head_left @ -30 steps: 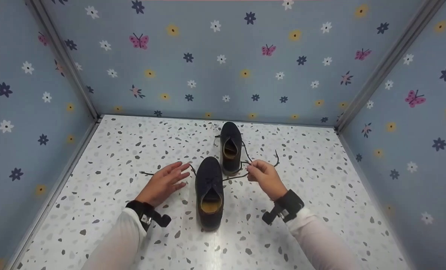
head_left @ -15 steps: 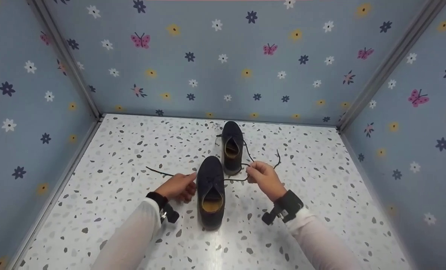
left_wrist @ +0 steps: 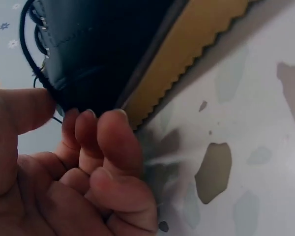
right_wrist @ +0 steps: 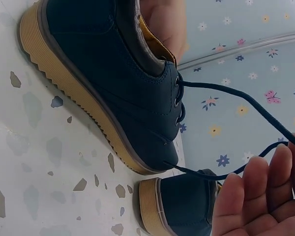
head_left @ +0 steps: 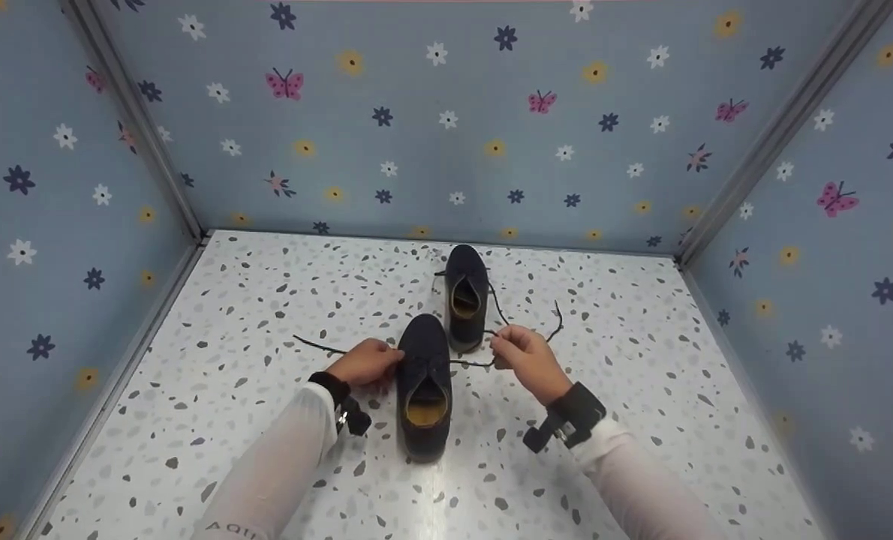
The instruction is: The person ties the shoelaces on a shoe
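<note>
A dark navy lace-up shoe (head_left: 422, 349) with a tan, ridged sole stands on the floor between my hands, toe pointing away. My left hand (head_left: 368, 364) pinches its left shoelace (left_wrist: 27, 49) close to the shoe's side; the loose end trails off to the left. On the other side, my right hand (head_left: 529, 360) holds the right shoelace (right_wrist: 236, 91) between thumb and fingers, and the lace runs from the eyelets to the fingertips. The matching shoe (head_left: 467, 330) stands ahead and slightly right, its own laces loose on the floor.
The white speckled floor (head_left: 266, 300) is bounded by blue panels. The back panel (head_left: 416, 150) stands just beyond the far shoe's toe. Side panels (head_left: 814, 262) rise at left and right, with grey metal strips (head_left: 747, 172) in the corners.
My left hand has gone from spread fingers beside the near shoe to pinching its left lace, and has moved right, closer to the shoe. My right hand keeps its hold almost in place.
</note>
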Demonstrator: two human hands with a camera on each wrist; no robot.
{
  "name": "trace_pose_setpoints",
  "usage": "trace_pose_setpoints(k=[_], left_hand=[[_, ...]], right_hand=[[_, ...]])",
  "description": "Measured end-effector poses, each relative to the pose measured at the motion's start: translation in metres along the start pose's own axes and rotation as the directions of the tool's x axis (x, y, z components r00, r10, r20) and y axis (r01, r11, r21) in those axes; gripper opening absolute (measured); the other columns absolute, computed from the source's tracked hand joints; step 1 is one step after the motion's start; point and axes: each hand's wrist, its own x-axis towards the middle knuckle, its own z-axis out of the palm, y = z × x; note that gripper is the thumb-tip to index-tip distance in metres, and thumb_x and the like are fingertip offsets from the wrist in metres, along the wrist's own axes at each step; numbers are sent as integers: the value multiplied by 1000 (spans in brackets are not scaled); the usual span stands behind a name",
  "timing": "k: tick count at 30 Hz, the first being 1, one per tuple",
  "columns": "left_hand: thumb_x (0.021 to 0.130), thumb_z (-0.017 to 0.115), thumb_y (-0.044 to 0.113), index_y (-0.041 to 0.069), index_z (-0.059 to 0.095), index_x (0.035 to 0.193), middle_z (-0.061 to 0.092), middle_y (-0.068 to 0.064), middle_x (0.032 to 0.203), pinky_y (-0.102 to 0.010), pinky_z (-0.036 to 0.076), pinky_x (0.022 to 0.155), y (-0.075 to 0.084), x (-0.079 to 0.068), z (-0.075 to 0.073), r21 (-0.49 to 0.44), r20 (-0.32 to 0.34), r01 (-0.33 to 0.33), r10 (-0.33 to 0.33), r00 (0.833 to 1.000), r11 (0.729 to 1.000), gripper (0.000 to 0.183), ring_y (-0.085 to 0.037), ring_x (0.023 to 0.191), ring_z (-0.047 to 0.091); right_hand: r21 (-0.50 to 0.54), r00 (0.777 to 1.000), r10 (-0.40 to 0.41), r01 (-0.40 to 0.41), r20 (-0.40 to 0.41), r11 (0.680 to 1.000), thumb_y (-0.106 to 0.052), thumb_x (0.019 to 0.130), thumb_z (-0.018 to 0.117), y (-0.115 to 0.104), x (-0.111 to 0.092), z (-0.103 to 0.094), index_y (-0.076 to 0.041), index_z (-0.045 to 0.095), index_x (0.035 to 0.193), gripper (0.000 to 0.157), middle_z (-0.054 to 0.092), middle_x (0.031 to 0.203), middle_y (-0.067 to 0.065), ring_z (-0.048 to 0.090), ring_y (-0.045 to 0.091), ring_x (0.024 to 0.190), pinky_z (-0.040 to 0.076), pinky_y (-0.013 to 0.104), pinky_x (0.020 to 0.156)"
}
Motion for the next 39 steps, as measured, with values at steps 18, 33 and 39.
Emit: trace_pose_setpoints(k=[18, 33, 39], left_hand=[[86, 68, 14, -4, 68, 123, 76, -12, 103, -26, 58, 72, -1, -1, -6, -188, -78, 56, -72, 994, 980, 41, -13, 78, 69], [103, 61, 12, 1, 42, 128, 72, -5, 95, -27, 59, 81, 36, -7, -22, -613, -165, -92, -14, 986, 785, 33, -12, 78, 72], [100, 70, 19, -8, 55, 136, 78, -16, 114, -29, 60, 92, 54, -14, -30, -520, -115, -72, 14, 993, 851, 47, -9, 88, 77]], right_hand=[[22, 999, 33, -33, -24, 999, -17, 103, 65, 3, 1, -5, -5, 64, 93, 15, 64, 80, -3, 65, 12, 76, 60, 29, 79], [109, 998, 47, -42, -40, 993, -13, 104, 61, -1, 5, -9, -4, 63, 92, 16, 61, 77, -2, 62, 12, 74, 60, 29, 76], [217, 996, 63, -49, -59, 975, -12, 104, 60, -5, 8, -10, -9, 61, 87, 18, 60, 77, -1, 60, 12, 73, 58, 30, 74]])
